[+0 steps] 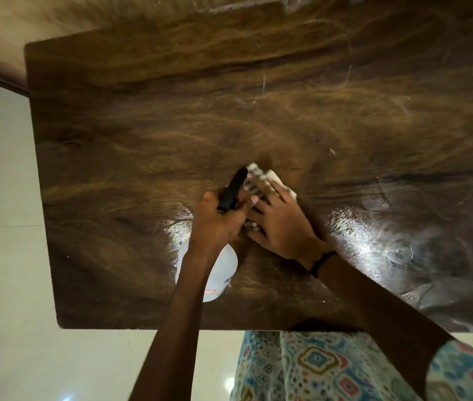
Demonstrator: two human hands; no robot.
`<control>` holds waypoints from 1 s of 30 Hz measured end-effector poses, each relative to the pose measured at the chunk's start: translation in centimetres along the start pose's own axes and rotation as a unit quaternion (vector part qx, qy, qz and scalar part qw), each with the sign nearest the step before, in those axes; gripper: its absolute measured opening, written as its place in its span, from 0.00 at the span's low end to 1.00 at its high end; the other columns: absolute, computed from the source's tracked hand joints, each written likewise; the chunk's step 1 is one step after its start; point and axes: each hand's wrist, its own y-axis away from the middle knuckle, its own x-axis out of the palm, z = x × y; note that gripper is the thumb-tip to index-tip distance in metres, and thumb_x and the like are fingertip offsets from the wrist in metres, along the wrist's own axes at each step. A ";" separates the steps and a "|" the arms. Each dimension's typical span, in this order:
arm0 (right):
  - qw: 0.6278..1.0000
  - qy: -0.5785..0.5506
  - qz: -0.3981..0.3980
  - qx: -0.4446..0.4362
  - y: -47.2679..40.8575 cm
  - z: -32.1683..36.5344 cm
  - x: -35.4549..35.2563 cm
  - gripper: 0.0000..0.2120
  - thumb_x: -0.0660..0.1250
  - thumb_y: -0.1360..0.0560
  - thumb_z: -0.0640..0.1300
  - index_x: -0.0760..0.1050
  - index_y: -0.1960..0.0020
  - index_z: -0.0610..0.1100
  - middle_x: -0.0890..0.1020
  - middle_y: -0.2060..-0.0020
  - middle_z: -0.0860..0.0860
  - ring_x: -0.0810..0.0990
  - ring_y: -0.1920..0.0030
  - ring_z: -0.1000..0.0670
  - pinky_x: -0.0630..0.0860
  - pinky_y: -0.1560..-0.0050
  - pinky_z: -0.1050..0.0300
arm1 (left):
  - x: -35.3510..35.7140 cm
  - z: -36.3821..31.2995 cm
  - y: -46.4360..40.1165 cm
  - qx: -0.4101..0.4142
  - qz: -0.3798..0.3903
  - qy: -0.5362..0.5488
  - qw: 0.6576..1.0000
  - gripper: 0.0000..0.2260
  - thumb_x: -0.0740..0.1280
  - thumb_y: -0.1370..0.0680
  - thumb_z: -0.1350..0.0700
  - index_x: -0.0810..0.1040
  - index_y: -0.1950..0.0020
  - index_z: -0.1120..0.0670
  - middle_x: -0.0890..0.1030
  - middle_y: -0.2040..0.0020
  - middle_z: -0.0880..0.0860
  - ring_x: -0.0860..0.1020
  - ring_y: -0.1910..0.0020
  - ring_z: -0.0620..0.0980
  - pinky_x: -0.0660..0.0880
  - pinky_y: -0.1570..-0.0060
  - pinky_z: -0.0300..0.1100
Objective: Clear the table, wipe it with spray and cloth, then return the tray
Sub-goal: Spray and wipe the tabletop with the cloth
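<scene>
- Dark wood-grain counter (148, 134) filling most of the view, glossy, streaked with wet patches and ring marks at right.
- Pale floor (1, 256) at left and below.
- Patterned garment (316, 369) at the near edge.
- White spray bottle (215, 273) with black trigger head, held above the counter.
- Left grip (218, 218) curled round the bottle's neck.
- Right grip (281, 221), fingers straight, pressing flat on the cloth.
- Light cloth (261, 175) on the counter's middle, just beside the nozzle.
- Dark wristband (322, 260) on the right wrist.
</scene>
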 end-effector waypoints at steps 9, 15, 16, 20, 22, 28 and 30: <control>0.981 0.040 -0.006 0.188 1.6 -8.6 -4.5 0.27 0.54 0.23 0.56 0.60 0.24 0.54 0.60 0.24 0.52 0.52 0.23 0.44 0.56 0.27 0.42 | 0.6 -2.7 -1.4 -0.011 0.026 -0.001 1.000 0.12 0.73 0.29 0.48 0.80 0.52 0.55 0.78 0.64 0.49 0.78 0.63 0.46 0.72 0.67 0.31; 0.977 0.044 -0.001 0.208 0.2 -9.2 -4.4 0.27 0.54 0.23 0.56 0.59 0.24 0.55 0.59 0.23 0.51 0.51 0.22 0.44 0.59 0.29 0.39 | 1.5 -4.1 -2.6 -0.021 0.005 -0.003 1.000 0.11 0.74 0.31 0.46 0.75 0.60 0.49 0.82 0.52 0.57 0.81 0.50 0.57 0.77 0.44 0.51; 0.977 0.044 -0.003 0.207 0.2 -9.2 -4.5 0.27 0.55 0.23 0.56 0.58 0.24 0.55 0.59 0.23 0.51 0.51 0.22 0.44 0.59 0.29 0.39 | 1.6 -4.4 -2.6 -0.021 0.005 0.002 1.000 0.11 0.74 0.31 0.46 0.76 0.59 0.50 0.83 0.52 0.57 0.81 0.51 0.57 0.77 0.44 0.51; 0.977 0.039 -0.007 0.209 0.1 -9.3 -4.5 0.28 0.56 0.23 0.55 0.59 0.24 0.55 0.59 0.23 0.52 0.51 0.22 0.44 0.59 0.29 0.40 | 1.4 -5.1 -3.0 -0.014 0.013 0.023 1.000 0.10 0.74 0.29 0.49 0.74 0.63 0.49 0.80 0.59 0.52 0.81 0.54 0.54 0.76 0.50 0.44; 0.978 0.038 -0.008 0.207 0.1 -9.3 -4.5 0.28 0.56 0.23 0.55 0.58 0.24 0.55 0.59 0.23 0.52 0.51 0.22 0.44 0.59 0.29 0.39 | 1.2 -5.6 -3.1 -0.010 0.013 0.030 0.999 0.12 0.73 0.28 0.49 0.71 0.65 0.48 0.77 0.64 0.49 0.81 0.55 0.54 0.73 0.53 0.41; 0.974 0.032 -0.025 0.223 -0.8 -9.2 -4.4 0.27 0.56 0.23 0.55 0.59 0.24 0.54 0.59 0.23 0.52 0.51 0.23 0.43 0.58 0.28 0.39 | 1.0 -6.0 -3.9 -0.012 0.019 0.036 0.999 0.13 0.73 0.28 0.50 0.69 0.65 0.47 0.75 0.65 0.48 0.79 0.59 0.52 0.73 0.61 0.38; 0.969 0.032 -0.038 0.240 -2.4 -8.8 -4.4 0.27 0.56 0.23 0.54 0.60 0.25 0.54 0.61 0.24 0.52 0.52 0.23 0.43 0.56 0.28 0.40 | 0.7 -6.0 -4.1 -0.014 0.020 0.045 0.999 0.13 0.73 0.28 0.50 0.69 0.64 0.47 0.76 0.65 0.47 0.78 0.62 0.48 0.71 0.64 0.34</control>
